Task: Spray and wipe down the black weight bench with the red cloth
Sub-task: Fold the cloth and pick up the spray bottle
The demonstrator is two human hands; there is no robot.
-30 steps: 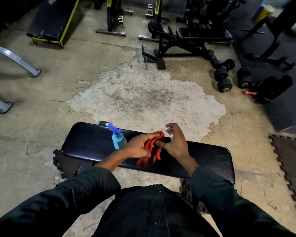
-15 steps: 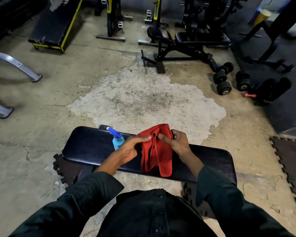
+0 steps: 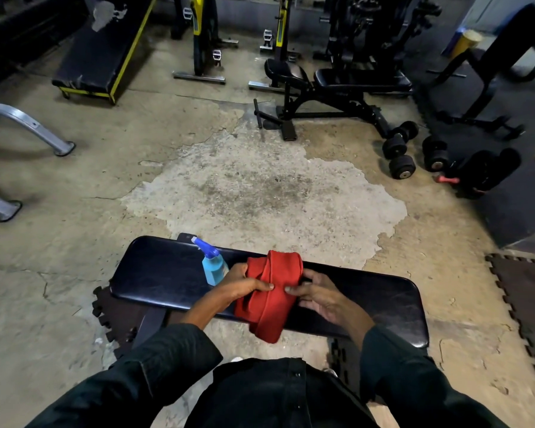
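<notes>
The black weight bench (image 3: 161, 273) lies flat across the floor in front of me. A blue spray bottle (image 3: 213, 264) stands upright on its far edge, just left of centre. The red cloth (image 3: 272, 296) is folded into a long band draped over the bench's middle, its lower end hanging past the near edge. My left hand (image 3: 241, 284) pinches the cloth's left side, close beside the bottle. My right hand (image 3: 317, 291) grips the cloth's right side, fingers curled onto it.
Cracked concrete floor (image 3: 254, 193) stretches beyond the bench. An adjustable bench (image 3: 337, 84) and dumbbells (image 3: 399, 156) sit far right, a yellow-edged bench (image 3: 102, 54) far left, exercise bikes at the back. Foam mat tiles (image 3: 525, 291) lie to the right; metal legs (image 3: 34, 128) at left.
The cloth went from a bunched wad to an unfolded sheet held up, and now lies folded lengthwise over the bench. Both hands dropped lower onto it.
</notes>
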